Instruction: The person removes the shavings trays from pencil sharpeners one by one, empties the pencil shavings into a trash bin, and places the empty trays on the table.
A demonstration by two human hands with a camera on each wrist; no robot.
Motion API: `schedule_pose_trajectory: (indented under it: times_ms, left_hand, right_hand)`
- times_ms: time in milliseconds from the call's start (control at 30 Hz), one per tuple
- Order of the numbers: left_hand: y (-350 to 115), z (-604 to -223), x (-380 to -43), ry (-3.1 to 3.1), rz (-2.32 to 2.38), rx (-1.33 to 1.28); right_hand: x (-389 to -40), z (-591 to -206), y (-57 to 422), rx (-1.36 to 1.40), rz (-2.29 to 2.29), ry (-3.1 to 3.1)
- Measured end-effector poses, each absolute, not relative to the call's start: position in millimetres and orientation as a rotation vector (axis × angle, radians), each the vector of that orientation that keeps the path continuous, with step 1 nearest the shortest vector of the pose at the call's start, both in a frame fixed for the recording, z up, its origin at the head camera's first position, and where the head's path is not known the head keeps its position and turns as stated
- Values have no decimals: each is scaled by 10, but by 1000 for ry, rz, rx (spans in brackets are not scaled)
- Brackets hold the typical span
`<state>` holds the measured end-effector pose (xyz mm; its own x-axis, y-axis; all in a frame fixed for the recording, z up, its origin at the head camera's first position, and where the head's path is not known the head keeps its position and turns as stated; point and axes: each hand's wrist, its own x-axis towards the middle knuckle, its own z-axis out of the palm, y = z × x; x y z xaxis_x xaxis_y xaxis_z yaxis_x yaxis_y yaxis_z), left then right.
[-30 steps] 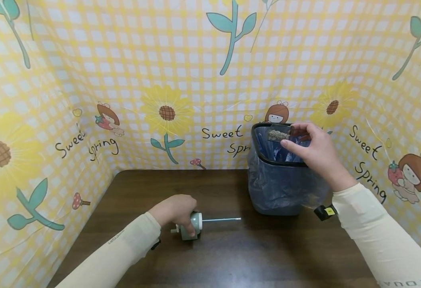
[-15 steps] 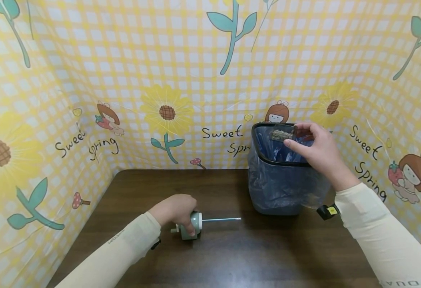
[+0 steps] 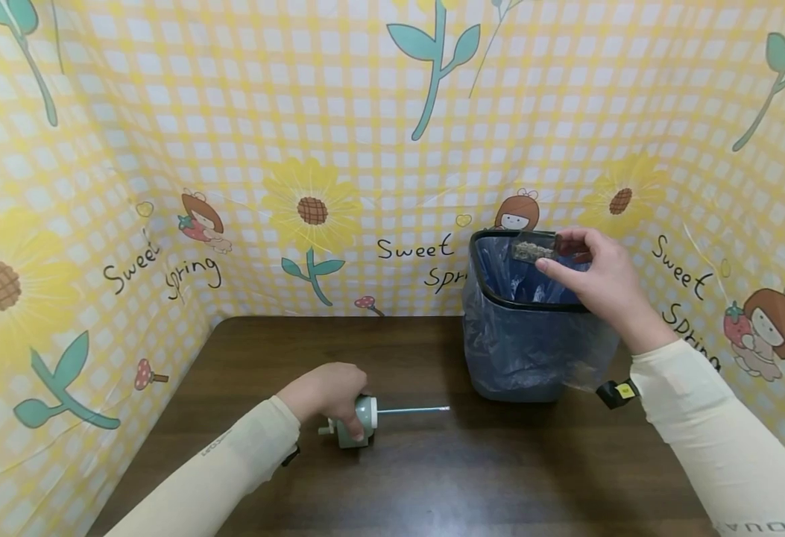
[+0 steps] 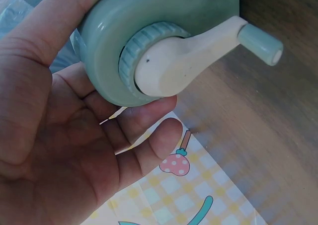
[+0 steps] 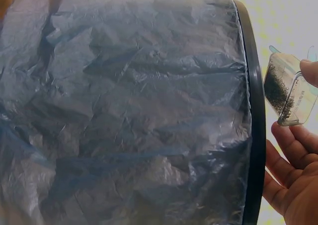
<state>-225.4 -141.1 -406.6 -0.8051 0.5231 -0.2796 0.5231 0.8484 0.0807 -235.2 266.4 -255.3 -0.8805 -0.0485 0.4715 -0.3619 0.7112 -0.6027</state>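
Observation:
On the table, my left hand (image 3: 328, 389) grips a green crank pencil sharpener (image 3: 367, 412). A blue pencil (image 3: 412, 409) sticks out of its white front, pointing right. In the left wrist view the sharpener's white crank (image 4: 184, 63) with its green knob shows close up, with the fingers around the body. My right hand (image 3: 600, 276) pinches a clear shavings drawer (image 3: 533, 247) between thumb and fingers, over the opening of a lined trash bin (image 3: 519, 350). Dark shavings (image 5: 278, 88) lie inside the drawer in the right wrist view, just past the bin's black rim (image 5: 255, 106).
The bin stands at the back right of the dark wooden table (image 3: 285, 343), with a bluish plastic bag (image 5: 139, 111) folded over its outside. A yellow checked cloth (image 3: 338, 112) with flower prints walls the table at the back and both sides.
My right hand has shifted slightly to the right with the drawer, still above the bin. The left hand, sharpener and pencil have stayed in place.

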Motion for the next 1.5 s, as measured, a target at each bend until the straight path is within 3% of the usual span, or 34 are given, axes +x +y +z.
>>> schedule_pose_trajectory:
  times_ms: [1500]
  left_hand:
    - [-1398, -4035, -2247, 2714, -19, 776]
  right_hand:
    - [-2366, -2555, 2783, 261, 874, -2551]
